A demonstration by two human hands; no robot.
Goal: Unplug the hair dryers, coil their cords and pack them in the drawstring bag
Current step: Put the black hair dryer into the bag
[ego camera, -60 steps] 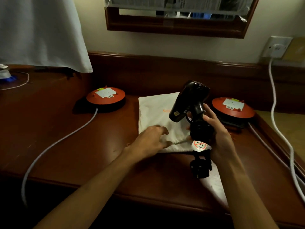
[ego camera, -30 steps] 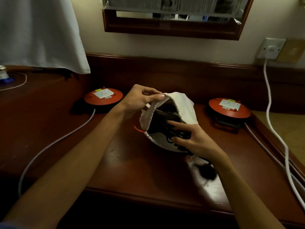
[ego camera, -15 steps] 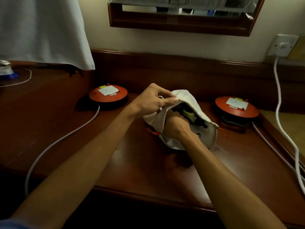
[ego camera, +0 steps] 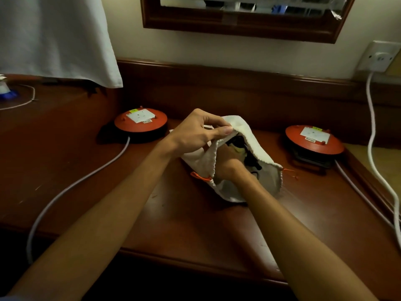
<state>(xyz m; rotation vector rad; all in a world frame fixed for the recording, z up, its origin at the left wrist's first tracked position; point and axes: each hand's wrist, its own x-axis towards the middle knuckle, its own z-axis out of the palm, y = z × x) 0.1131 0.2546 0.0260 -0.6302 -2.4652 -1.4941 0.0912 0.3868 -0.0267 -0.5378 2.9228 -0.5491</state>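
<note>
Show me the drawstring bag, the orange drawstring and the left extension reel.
drawstring bag (ego camera: 252, 135): head view, on the upper white cloth near its open mouth.
orange drawstring (ego camera: 198, 176): head view, on the loop at the mouth's left side.
left extension reel (ego camera: 138, 124): head view, on its orange top disc.

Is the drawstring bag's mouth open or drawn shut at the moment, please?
Open: the left hand lifts the drawstring bag rim, the right hand reaches inside.

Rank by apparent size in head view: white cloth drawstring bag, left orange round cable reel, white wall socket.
1. White cloth drawstring bag
2. Left orange round cable reel
3. White wall socket, though it sits farther back.
</note>
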